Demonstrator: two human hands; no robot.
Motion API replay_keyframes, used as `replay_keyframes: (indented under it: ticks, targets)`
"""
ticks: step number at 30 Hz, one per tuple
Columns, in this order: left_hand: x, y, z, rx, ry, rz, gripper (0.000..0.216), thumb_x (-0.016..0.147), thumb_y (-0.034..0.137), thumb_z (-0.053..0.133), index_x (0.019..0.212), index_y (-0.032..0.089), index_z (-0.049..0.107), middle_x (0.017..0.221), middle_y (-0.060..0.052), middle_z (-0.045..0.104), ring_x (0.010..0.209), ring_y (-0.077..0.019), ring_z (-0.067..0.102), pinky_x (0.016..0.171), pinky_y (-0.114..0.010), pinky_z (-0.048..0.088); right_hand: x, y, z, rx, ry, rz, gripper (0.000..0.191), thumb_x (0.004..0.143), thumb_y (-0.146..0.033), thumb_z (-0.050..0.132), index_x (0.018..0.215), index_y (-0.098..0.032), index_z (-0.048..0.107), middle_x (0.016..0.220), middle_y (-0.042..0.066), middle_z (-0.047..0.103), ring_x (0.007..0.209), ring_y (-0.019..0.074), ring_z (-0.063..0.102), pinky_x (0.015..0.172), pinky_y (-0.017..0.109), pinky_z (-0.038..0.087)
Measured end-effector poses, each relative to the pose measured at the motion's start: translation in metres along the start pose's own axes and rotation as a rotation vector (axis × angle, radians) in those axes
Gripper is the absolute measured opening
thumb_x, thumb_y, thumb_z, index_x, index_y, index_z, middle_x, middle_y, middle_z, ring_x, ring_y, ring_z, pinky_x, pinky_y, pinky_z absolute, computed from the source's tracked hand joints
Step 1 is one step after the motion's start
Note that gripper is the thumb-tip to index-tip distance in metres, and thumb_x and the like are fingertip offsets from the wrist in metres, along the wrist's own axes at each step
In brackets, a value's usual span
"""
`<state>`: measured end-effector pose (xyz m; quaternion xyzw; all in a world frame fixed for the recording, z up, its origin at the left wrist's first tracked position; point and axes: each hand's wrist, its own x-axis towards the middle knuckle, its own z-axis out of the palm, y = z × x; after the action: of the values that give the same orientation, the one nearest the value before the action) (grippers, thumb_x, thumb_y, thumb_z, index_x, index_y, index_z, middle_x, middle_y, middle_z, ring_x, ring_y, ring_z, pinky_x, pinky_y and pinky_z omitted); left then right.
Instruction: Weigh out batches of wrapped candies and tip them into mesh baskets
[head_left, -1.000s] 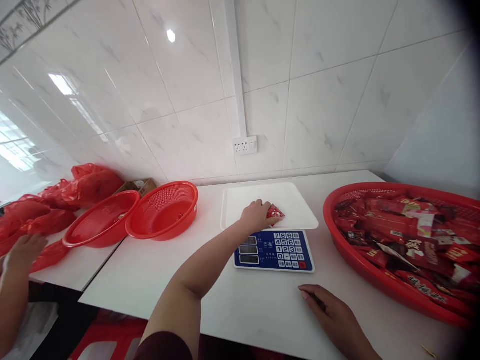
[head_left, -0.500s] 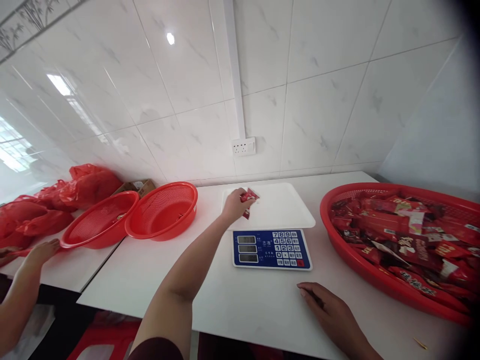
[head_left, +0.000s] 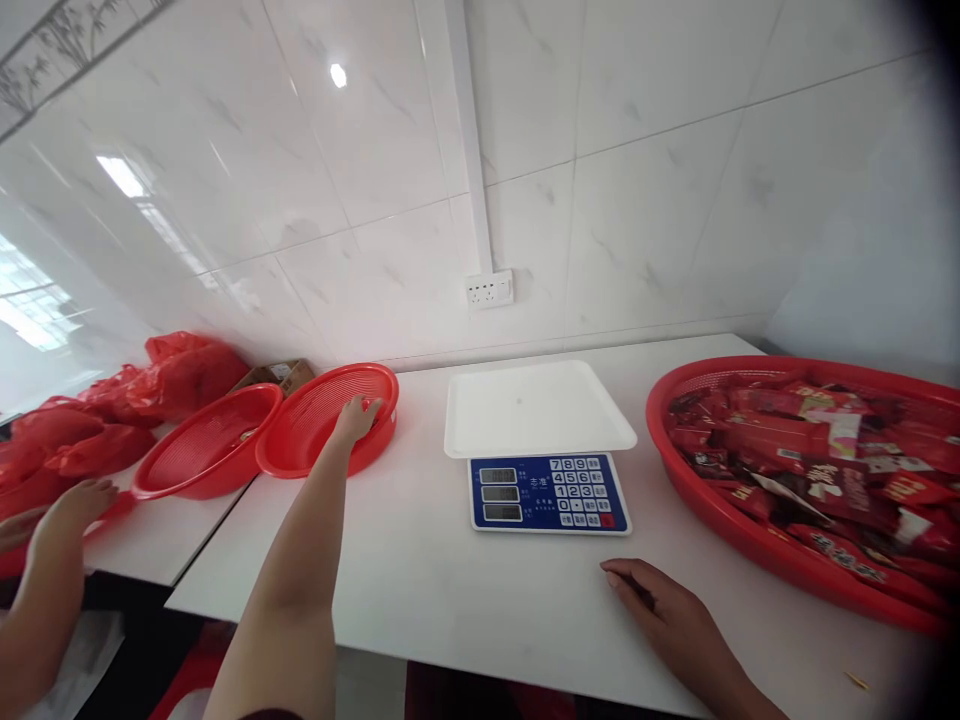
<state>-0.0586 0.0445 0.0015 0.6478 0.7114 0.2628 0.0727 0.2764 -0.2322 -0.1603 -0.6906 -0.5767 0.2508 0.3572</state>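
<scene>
My left hand (head_left: 357, 420) is over the right inner side of a round red plastic basket (head_left: 292, 420), its fingers curled. A bit of red shows between thumb and fingers; most of the snack packet there is hidden by the hand and blends with the basket. The white weighing tray (head_left: 536, 405) of the digital scale is bare. Below it is the scale's blue keypad panel (head_left: 551, 493), with three small displays. My right hand (head_left: 671, 620) rests on the white table (head_left: 465, 590) near the scale, loosely closed with nothing seen in it.
A large red basket (head_left: 712, 520) full of red snack packets (head_left: 795, 440) stands at the right. Farther left are another red basket (head_left: 180, 465), red plastic bags (head_left: 187, 375) and a cardboard box (head_left: 296, 376). Another person's hand (head_left: 82, 505) works at the left edge.
My left hand has moved left from the scale's tray to the red basket, taking the red packets off the tray. My right hand stays in place.
</scene>
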Motion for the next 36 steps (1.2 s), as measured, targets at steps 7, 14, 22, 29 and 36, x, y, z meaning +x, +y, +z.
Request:
replay_keyframes:
  ticks: [7, 14, 22, 29, 36]
  targets:
    - [-0.084, 0.036, 0.042, -0.169, 0.123, 0.517, 0.034, 0.086, 0.04, 0.039, 0.117, 0.027, 0.047, 0.129, -0.007, 0.048, 0.127, -0.0263, 0.034, 0.1, -0.045, 0.034, -0.005, -0.039, -0.06, -0.11, 0.083, -0.267, 0.029, 0.089, -0.032, 0.036, 0.097, -0.023, 0.062, 0.094, 0.006, 0.065, 0.087, 0.0162, 0.06, 0.078, 0.026, 0.049]
    - [-0.226, 0.067, 0.107, -0.39, -0.525, 1.113, 0.022, 0.087, 0.029, 0.044, 0.103, 0.029, 0.059, 0.091, -0.005, 0.068, 0.08, -0.0194, 0.064, 0.072, -0.031, 0.052, 0.032, -0.033, -0.176, -0.396, 0.221, 0.041, 0.033, 0.085, -0.035, 0.044, 0.113, -0.022, 0.056, 0.118, 0.007, 0.057, 0.106, 0.0214, 0.054, 0.088, 0.033, 0.044]
    - [-0.257, 0.081, 0.124, -0.445, -0.88, 0.972, 0.021, 0.085, 0.031, 0.044, 0.092, 0.025, 0.063, 0.083, -0.005, 0.067, 0.073, -0.0181, 0.062, 0.066, -0.027, 0.051, 0.062, 0.001, -0.183, -0.562, -0.133, 0.163, 0.033, 0.075, -0.021, 0.053, 0.107, -0.024, 0.061, 0.101, 0.005, 0.065, 0.087, 0.0206, 0.061, 0.068, 0.025, 0.045]
    - [-0.249, 0.079, 0.128, -0.553, -0.927, 0.781, 0.019, 0.083, 0.032, 0.048, 0.091, 0.024, 0.063, 0.082, -0.002, 0.066, 0.069, -0.0158, 0.061, 0.06, -0.024, 0.049, 0.07, -0.007, -0.205, -0.623, 0.041, 0.233, 0.04, 0.074, -0.01, 0.043, 0.108, -0.021, 0.06, 0.099, 0.006, 0.066, 0.087, 0.0221, 0.061, 0.066, 0.026, 0.042]
    - [-0.249, 0.08, 0.13, -0.535, -0.954, 0.804, 0.017, 0.081, 0.026, 0.05, 0.091, 0.024, 0.063, 0.082, -0.002, 0.066, 0.07, -0.0153, 0.061, 0.062, -0.023, 0.049, 0.044, -0.014, -0.211, -0.504, -0.366, 0.136, 0.053, 0.065, -0.016, 0.054, 0.116, -0.03, 0.059, 0.108, 0.002, 0.064, 0.092, 0.0222, 0.061, 0.071, 0.028, 0.046]
